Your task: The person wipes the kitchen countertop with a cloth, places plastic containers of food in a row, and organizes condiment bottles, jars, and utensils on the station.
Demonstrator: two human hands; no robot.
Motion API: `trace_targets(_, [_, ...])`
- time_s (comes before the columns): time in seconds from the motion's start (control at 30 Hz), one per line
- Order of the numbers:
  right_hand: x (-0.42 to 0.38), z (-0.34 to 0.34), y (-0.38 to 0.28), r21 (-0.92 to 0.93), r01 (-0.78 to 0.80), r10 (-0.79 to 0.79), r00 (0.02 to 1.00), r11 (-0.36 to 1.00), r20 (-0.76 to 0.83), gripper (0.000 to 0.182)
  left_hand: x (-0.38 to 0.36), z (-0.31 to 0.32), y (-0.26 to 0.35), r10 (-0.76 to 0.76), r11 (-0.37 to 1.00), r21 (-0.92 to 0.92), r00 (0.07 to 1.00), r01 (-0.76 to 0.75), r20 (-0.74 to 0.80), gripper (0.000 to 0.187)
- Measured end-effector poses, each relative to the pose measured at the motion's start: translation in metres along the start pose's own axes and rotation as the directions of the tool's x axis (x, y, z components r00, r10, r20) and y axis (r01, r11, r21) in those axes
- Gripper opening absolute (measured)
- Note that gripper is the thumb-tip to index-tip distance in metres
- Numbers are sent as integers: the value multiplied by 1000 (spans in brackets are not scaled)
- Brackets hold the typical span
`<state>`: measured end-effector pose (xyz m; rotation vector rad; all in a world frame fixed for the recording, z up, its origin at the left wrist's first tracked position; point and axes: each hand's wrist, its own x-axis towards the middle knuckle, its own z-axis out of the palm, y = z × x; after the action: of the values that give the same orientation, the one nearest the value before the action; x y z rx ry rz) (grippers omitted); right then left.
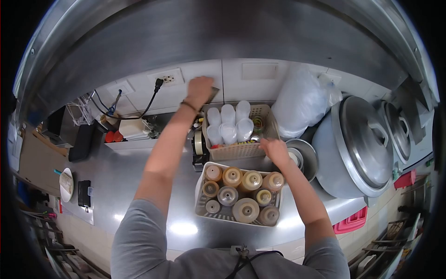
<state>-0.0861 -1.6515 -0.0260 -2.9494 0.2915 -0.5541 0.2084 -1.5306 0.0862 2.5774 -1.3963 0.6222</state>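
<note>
Head view, and both hands are at work at the far side of the steel surface point(125, 179). Left hand point(200, 89) is up by the tiled wall, its fingers curled closed on a small dark flat item point(213, 95); too little shows to say what it is. Right hand point(275, 151) is down at the near right corner of the beige basket point(237, 151), fingers bent over the rim with barely any opening. That's a sensible place to brace: steady, light pressure, no tugging, because the translucent containers point(227, 132) stand close together above the rim and could tip. Just nearer sits the white basket point(198, 190), loaded with squeeze bottles point(245, 210), so the right forearm wants to ride clear of their nozzles. Over on the right, a metal bowl point(310, 160) leaves that elbow little room; small, level movements suit this corner best.
</note>
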Motion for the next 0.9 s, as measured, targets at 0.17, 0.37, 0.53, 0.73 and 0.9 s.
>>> trace_targets(0.17, [44, 9, 0, -17, -20, 21, 1000, 1000, 23, 14, -48, -20, -53, -41, 989, -144, 997, 32, -59, 6])
trace_targets(0.37, [13, -31, -11, 117, 39, -16, 981, 992, -194, 40, -82, -31, -51, -41, 984, -176, 998, 33, -42, 8])
trace_targets(0.53, [-96, -115, -92, 254, 6, 127, 853, 967, -505, 49, -97, -37, -55, -108, 973, -201, 993, 115, 46, 8])
trace_targets(0.73, [-202, -26, -206, 73, 27, -3, 951, 997, -308, 44, -109, -39, -58, -167, 964, -192, 981, 184, 99, 10])
trace_targets(0.9, [-177, 17, -196, -277, -142, -1, 889, 950, -459, 38, -117, -34, -63, -162, 961, -218, 985, 170, 57, 11])
